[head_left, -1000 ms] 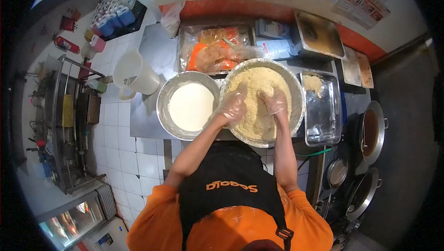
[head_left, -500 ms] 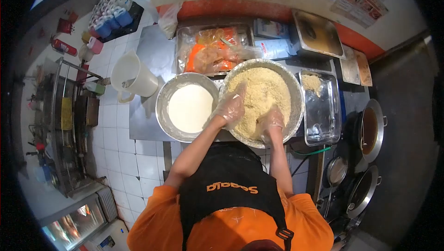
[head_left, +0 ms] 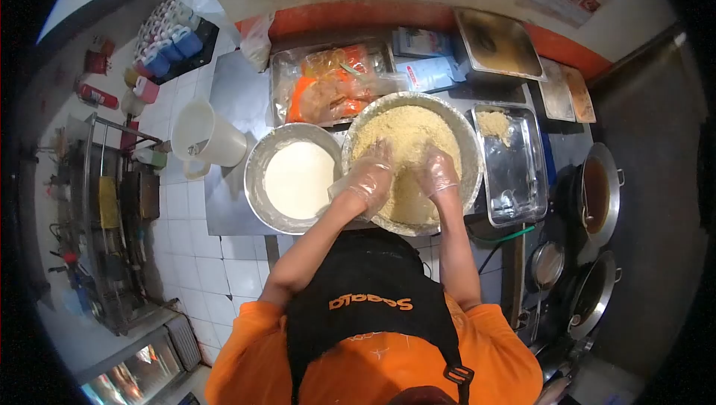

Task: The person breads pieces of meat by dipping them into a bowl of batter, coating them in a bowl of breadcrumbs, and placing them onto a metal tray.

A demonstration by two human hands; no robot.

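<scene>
My left hand, in a clear plastic glove, lies in the left part of a large metal bowl, its fingertips in pale yellow crumbs. On the bowl's right side is my right hand, gloved too, with its fingers dipped into the same crumbs. Crumbs cover part of the fingers of both hands, so their grip cannot be made out. Directly left stands a second bowl with a smooth, cream-white content; my left wrist is close to its rim.
Left of the bowls stands a white jug. Behind them is a tray with orange and clear bags. To the right are a tray with some crumbs, a deep pan and two woks.
My right hand has moved from the bowl's near side further back into the crumbs. My left hand is still on the left side. The view has shifted slightly.
</scene>
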